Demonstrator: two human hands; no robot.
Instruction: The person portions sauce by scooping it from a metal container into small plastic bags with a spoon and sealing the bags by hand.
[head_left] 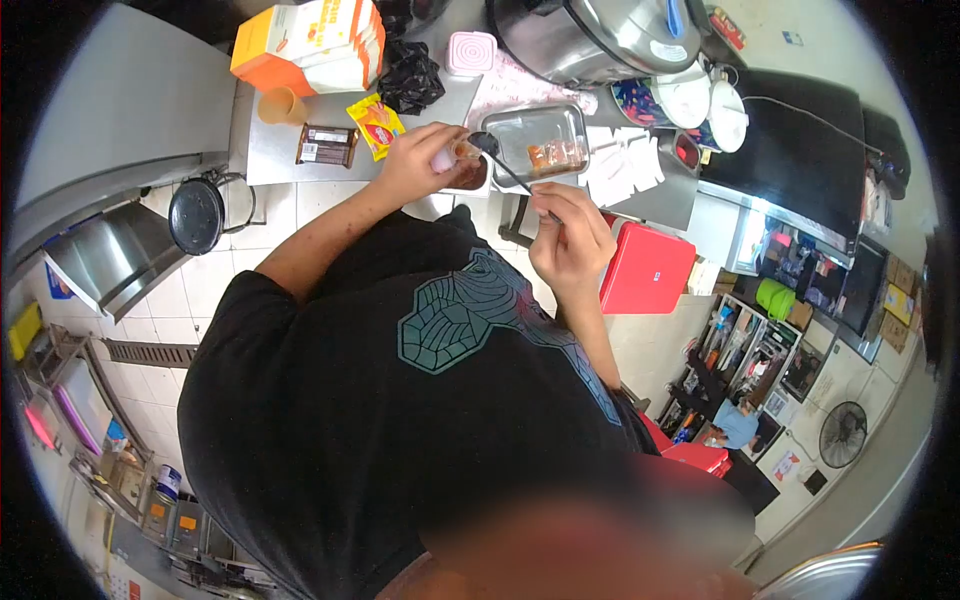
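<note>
My left hand (425, 160) is wrapped round a small clear cup (460, 152), tilted above a container of brown stuff (468, 178). In my right hand (573, 232) is the handle of a dark spoon (510, 172), whose bowl meets the cup's mouth. Just beyond the spoon lies a metal tray (540, 118) with orange-brown pieces in clear wrap at its near side. White paper strips (625, 168) lie right of the tray. On the left are a yellow packet (376, 126) and a dark brown packet (326, 146).
An orange-and-white box (308, 48), a tan cup (282, 107), a black plastic bag (412, 78) and a pink container (471, 53) stand farther back. A large metal pot (600, 38) is behind the tray. A red stool (648, 268) stands right of my right hand. Another person (737, 425) is far off.
</note>
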